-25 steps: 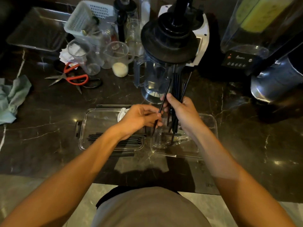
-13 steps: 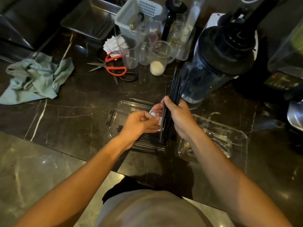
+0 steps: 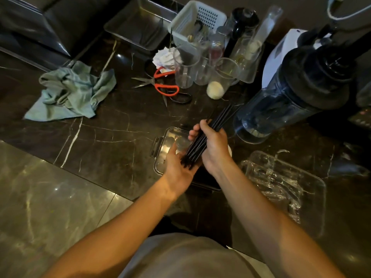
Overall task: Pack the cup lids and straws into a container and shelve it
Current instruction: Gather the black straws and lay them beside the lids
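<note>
Right hand (image 3: 213, 151) gripping thin black straws (image 3: 202, 140), left hand (image 3: 177, 169) cupped beneath ends

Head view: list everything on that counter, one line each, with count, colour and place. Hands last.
straws: a bundle, black, gripped over the container
container: one, clear with latches, on the counter under the hands
plastic tray: one, clear, right of the container, crumpled film inside
cloth: one, pale green, crumpled at left
scissors: one pair, orange handles, centre back
measuring cups: several, clear, behind the scissors
basket: one, white, perforated, at back
metal tray: one, steel, back left
blender jar: one, dark, black lid, at right
counter: one, dark marble
left hand: flat, palm up under the straws' lower ends
right hand: grips the bundle
</note>
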A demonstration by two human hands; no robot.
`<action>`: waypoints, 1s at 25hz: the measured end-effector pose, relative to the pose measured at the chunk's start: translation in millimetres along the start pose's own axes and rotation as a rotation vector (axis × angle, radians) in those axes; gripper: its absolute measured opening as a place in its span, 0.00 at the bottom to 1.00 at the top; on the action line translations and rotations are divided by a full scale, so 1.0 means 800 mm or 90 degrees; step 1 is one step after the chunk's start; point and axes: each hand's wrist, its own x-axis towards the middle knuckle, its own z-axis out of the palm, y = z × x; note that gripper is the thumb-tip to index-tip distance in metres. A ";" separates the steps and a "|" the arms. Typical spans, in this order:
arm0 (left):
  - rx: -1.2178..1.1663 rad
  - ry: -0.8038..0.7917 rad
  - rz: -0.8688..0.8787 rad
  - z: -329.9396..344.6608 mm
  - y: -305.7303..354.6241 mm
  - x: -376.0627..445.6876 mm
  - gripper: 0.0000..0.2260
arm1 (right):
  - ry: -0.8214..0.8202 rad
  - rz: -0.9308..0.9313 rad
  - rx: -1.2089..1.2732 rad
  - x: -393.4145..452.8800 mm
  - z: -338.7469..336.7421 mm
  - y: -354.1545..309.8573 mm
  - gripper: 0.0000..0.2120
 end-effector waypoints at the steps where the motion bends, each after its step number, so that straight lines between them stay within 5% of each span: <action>1: -0.010 0.007 0.012 0.002 0.000 0.002 0.24 | -0.009 0.011 -0.004 -0.004 0.001 0.006 0.02; 11: 0.055 0.004 0.033 0.016 0.015 0.005 0.18 | -0.066 0.047 -0.091 -0.009 -0.003 0.024 0.14; 15: 0.179 0.057 0.142 0.016 0.053 0.002 0.22 | -0.076 -0.036 -0.373 0.002 -0.023 0.013 0.16; 19: 0.226 0.004 0.229 0.031 0.109 0.001 0.28 | -0.240 0.097 -0.605 -0.006 -0.042 0.017 0.14; 25: 0.883 -0.044 0.366 0.047 0.116 0.021 0.14 | -0.272 0.196 -0.701 -0.009 -0.037 0.027 0.16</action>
